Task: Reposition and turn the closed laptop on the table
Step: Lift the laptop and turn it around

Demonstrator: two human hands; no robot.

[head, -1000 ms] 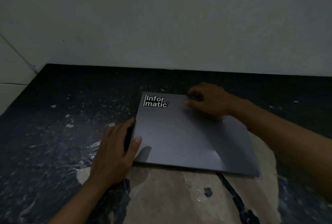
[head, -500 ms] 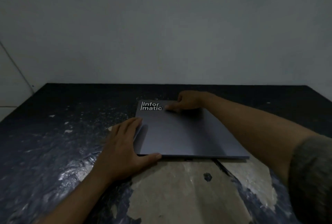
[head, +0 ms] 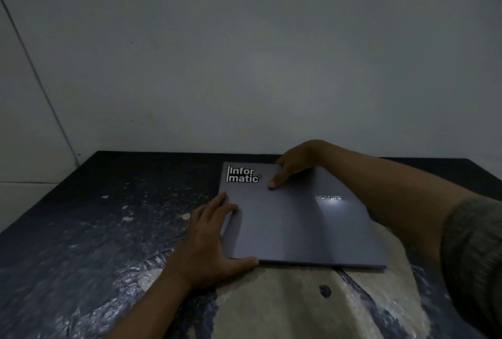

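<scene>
Crinkled dark tabletop (head: pixel 95 230), slim grey laptop (head: pixel 298 230); left grip (head: pixel 209 238) flat-fingered alongside, right grip (head: pixel 296 162) around far edge.

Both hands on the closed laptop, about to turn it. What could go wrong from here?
The table is flaky, with loose chips; sliding the laptop across it may scratch its underside.
The left hand only presses flat against the near-left corner, so it could slip mid-turn.
The right hand has just a thumb on the lid at the far edge, a weak grip.

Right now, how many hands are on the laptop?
2. The left hand presses against the laptop's near-left corner; the right hand grips its far edge.
</scene>
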